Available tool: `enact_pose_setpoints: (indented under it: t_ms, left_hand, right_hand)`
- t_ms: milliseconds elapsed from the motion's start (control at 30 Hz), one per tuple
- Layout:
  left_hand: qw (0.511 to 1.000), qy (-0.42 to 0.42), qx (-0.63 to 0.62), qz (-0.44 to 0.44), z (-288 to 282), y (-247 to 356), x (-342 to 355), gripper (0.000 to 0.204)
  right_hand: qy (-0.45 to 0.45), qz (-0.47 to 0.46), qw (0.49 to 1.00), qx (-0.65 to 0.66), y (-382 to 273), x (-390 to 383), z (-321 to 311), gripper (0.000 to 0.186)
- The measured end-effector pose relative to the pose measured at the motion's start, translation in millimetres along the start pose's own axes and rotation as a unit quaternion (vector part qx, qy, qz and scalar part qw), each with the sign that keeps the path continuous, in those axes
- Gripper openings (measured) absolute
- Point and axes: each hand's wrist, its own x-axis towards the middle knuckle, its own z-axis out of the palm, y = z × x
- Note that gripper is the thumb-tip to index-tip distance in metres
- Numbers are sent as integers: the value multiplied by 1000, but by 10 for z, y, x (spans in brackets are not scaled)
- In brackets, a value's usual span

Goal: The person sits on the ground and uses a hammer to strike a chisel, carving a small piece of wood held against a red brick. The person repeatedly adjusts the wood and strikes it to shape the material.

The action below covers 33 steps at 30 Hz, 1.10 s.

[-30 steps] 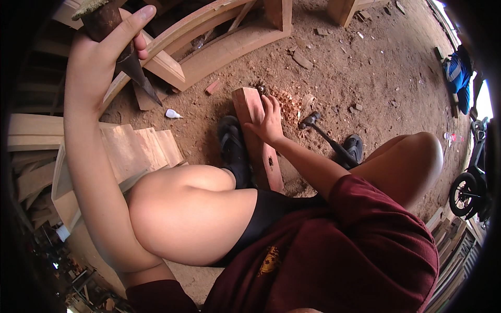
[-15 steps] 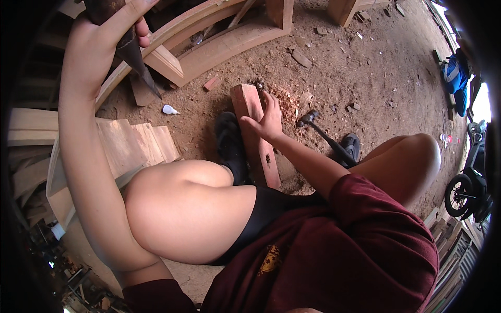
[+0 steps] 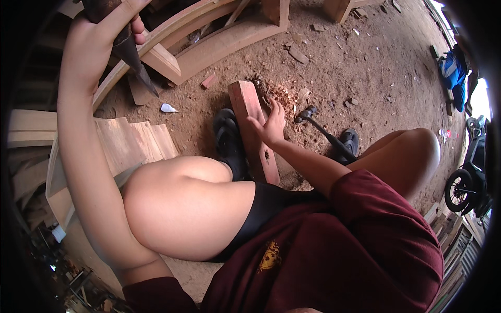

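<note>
My left hand (image 3: pixel 96 44) is raised at the upper left, its fingers wrapped round a dark, tapered chisel (image 3: pixel 128 55) whose blade points down toward the ground. Between my feet lies a squared reddish timber (image 3: pixel 247 109) with a small dark mortise hole near its closer end. Over the timber's right edge hovers or rests my right hand (image 3: pixel 271 127), fingers apart and nothing gripped; whether it touches the wood I cannot tell. A hammer (image 3: pixel 324 131) lies just to the right, its head by the wood shavings (image 3: pixel 282 95) and its handle crossing my right foot.
Curved wooden frames (image 3: pixel 219 49) stand at the far left. Stacked boards (image 3: pixel 122 141) lie beside my left knee. A small white bottle (image 3: pixel 167 108) is on the dirt floor. To the far right are a motorcycle (image 3: pixel 467 182) and a blue bundle (image 3: pixel 453 73).
My right hand has lifted and shifted slightly right, off the timber's top toward its edge. My left hand keeps its hold on the chisel. The whole view has shifted slightly.
</note>
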Motion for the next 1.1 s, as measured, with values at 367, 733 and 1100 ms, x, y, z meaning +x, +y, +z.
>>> enact_pose_setpoints:
  t_ms: [367, 733, 1100]
  left_hand:
    - [988, 94, -83, 92, 312, 240, -94, 23]
    - [1000, 9, -13, 18, 116, 90, 76, 27]
    - [999, -9, -22, 41, 209, 125, 71, 30]
  right_hand:
    - [-116, 140, 965, 187, 32, -285, -100, 97]
    - [-30, -51, 998, 37, -177, 277, 24, 105]
    - [-204, 34, 976, 70, 65, 248, -25, 74]
